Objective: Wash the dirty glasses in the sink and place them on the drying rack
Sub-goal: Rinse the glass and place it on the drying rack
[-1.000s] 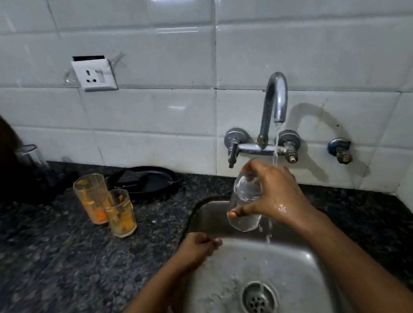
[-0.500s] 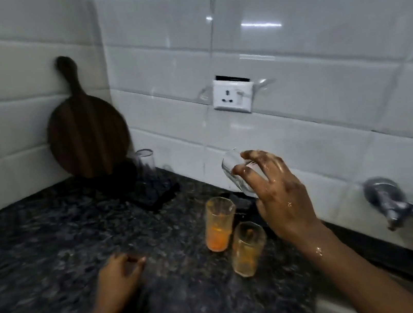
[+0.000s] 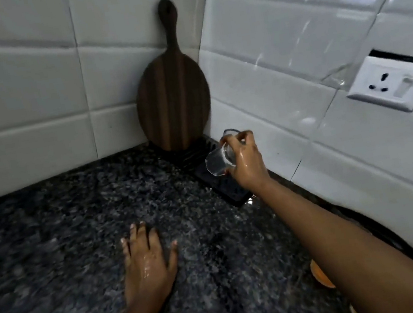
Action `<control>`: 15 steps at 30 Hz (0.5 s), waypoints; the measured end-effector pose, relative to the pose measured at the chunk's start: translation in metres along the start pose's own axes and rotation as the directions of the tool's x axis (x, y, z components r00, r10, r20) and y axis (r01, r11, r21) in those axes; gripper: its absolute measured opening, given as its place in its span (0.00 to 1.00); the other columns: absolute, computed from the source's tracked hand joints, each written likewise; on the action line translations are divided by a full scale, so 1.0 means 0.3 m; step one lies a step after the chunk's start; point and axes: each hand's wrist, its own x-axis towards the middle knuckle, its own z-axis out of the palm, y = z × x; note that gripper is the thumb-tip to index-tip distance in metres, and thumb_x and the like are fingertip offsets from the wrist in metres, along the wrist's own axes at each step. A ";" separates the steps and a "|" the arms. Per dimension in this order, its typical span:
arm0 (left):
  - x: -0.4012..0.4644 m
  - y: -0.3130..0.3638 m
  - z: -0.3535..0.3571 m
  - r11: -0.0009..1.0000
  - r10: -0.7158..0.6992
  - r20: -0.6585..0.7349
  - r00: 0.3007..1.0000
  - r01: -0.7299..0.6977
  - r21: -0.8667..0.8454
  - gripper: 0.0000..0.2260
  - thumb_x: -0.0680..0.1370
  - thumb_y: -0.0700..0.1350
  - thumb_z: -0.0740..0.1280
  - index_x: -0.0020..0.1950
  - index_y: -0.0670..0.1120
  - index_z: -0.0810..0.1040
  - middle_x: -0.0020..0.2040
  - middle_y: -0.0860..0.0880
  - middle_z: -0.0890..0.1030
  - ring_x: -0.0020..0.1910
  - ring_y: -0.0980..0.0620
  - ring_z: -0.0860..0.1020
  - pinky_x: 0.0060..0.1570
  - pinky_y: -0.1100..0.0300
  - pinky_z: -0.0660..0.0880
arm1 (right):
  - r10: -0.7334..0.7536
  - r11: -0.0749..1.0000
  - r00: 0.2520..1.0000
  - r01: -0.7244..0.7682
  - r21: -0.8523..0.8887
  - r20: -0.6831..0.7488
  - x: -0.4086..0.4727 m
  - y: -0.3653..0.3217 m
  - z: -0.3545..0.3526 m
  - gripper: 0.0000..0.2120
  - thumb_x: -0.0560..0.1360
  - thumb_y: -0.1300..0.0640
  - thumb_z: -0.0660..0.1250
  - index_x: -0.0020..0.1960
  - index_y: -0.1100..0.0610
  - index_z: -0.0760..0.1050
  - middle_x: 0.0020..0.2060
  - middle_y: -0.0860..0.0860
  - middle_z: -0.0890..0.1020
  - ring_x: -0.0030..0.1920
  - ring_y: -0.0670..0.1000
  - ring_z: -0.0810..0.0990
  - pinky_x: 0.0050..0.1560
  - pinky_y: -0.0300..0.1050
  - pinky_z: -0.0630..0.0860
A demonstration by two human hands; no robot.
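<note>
Your right hand (image 3: 245, 162) grips the clear drinking glass (image 3: 219, 162), tipped mouth-left, just above the black ribbed drying rack (image 3: 228, 189); your left hand (image 3: 148, 264) lies flat, fingers spread, on the speckled desk (image 3: 52, 248), nearer you.

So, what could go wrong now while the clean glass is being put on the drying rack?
The right hand is wet and holds the glass tilted above the drying rack, so it might slip. Another glass stands just behind; they could knock together. The left hand rests on the counter, too far to catch it.
</note>
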 end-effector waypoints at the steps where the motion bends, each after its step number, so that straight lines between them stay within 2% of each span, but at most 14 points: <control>1: 0.001 0.000 0.000 1.000 0.003 -0.006 1.000 -0.003 -0.001 0.35 0.76 0.64 0.44 0.72 0.41 0.63 0.76 0.42 0.59 0.77 0.45 0.48 0.73 0.50 0.40 | 0.033 0.999 0.999 -0.033 0.003 0.024 0.033 0.003 0.034 0.28 0.66 0.67 0.72 0.64 0.55 0.69 0.61 0.60 0.65 0.57 0.63 0.73 0.61 0.51 0.73; 9: 0.006 -0.010 0.031 0.998 0.021 -0.021 1.000 -0.019 0.054 0.30 0.77 0.62 0.49 0.64 0.39 0.71 0.70 0.39 0.69 0.75 0.41 0.57 0.73 0.44 0.52 | 0.102 0.994 0.984 -0.094 -0.059 0.144 0.201 0.032 0.161 0.36 0.66 0.61 0.76 0.71 0.54 0.66 0.63 0.63 0.68 0.61 0.63 0.72 0.63 0.47 0.68; 11: 0.007 -0.014 0.039 0.998 0.015 -0.023 1.000 -0.013 0.067 0.29 0.77 0.61 0.49 0.63 0.40 0.72 0.69 0.39 0.69 0.74 0.41 0.58 0.73 0.44 0.53 | 0.144 0.989 0.980 -0.140 -0.037 0.134 0.226 0.031 0.180 0.33 0.68 0.61 0.74 0.70 0.56 0.66 0.63 0.64 0.70 0.61 0.62 0.72 0.63 0.46 0.68; 15: 0.006 -0.010 0.038 0.996 0.002 -0.021 1.000 0.000 0.086 0.28 0.78 0.61 0.50 0.63 0.40 0.72 0.70 0.39 0.69 0.75 0.41 0.58 0.72 0.46 0.50 | 0.189 0.982 0.982 -0.189 -0.028 0.028 0.230 0.029 0.190 0.19 0.71 0.62 0.68 0.62 0.61 0.75 0.59 0.62 0.77 0.58 0.60 0.76 0.56 0.44 0.70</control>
